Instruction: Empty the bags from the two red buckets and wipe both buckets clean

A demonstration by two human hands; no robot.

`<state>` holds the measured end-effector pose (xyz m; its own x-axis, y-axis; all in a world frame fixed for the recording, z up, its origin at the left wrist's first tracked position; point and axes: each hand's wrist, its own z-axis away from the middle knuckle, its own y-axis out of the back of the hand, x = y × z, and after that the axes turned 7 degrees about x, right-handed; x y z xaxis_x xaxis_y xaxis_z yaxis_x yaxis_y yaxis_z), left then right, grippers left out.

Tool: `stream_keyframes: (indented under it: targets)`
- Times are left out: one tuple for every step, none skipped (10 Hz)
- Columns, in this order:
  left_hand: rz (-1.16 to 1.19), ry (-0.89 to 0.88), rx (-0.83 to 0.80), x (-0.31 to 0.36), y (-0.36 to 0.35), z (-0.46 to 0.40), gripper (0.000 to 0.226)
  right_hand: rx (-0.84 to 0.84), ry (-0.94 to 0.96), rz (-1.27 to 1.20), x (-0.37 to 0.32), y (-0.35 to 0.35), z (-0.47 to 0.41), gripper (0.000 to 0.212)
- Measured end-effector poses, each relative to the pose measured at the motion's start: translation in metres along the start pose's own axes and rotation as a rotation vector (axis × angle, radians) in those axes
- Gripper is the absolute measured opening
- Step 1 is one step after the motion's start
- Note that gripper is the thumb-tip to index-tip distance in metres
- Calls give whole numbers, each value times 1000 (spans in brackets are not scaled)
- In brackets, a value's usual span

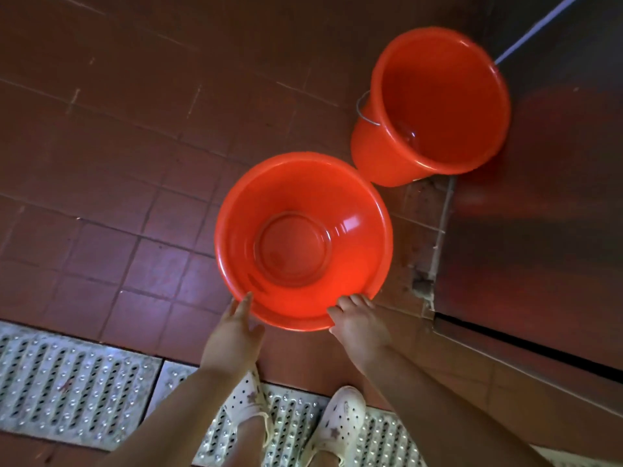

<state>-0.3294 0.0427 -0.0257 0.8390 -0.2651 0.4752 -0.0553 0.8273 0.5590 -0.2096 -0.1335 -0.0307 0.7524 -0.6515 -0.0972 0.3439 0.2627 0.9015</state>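
Near bucket: a red bucket [303, 241] stands upright on the brown tiled floor [101, 163], seen from straight above — its round base ring shows inside and nothing lies in it.

Far bucket: a second red bucket [435, 102] stands beyond and to the right of the first, against a dark metal cabinet front [539, 214]; its rim all but touches the near bucket's rim, a grey wire handle [365, 112] hangs down its left side, and a glint shows low inside.

Left hand [236, 332]: at the lower left of the near bucket's rim, fingers stretched out with the tips against the rim's outer edge — flat, not curled round it.

Right hand [359, 321]: at the lower right of the same rim, fingers bent over the lip with their tips inside the bucket, gripping it.

Hands to each other: apart, one at each side of the near edge of the bucket, which lies just ahead of both hands.

Feet: two white perforated clogs [337, 426] stand on a metal drain grate [74, 382] that crosses the bottom of the view, nearer than the bucket.
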Motion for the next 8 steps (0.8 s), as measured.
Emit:
stream_keyframes:
  targets:
    - [-33, -60, -50, 24, -37, 3, 68, -37, -79, -40, 42, -12, 27, 32]
    - [-72, -118, -93, 46, -70, 7, 70, -69, -186, -34, 74, -16, 49, 33]
    - [-110, -174, -117, 66, -95, 6, 71, -66, -267, -70, 102, -19, 65, 33]
    - [-129, -208, -134, 80, -112, 3, 70, -41, -281, -98, 124, -27, 75, 31]
    - [-136, -228, -143, 90, -123, -1, 70, 9, -309, -114, 141, -32, 79, 29]
    - [-162, -226, -169, 94, -129, 1, 71, -25, -302, -120, 150, -34, 82, 32]
    - [-215, -183, -255, 100, -125, 5, 70, -48, -333, -135, 157, -26, 86, 33]
    - [-315, -217, -294, 115, -109, 19, 62, -56, -374, -153, 151, -2, 94, 38]
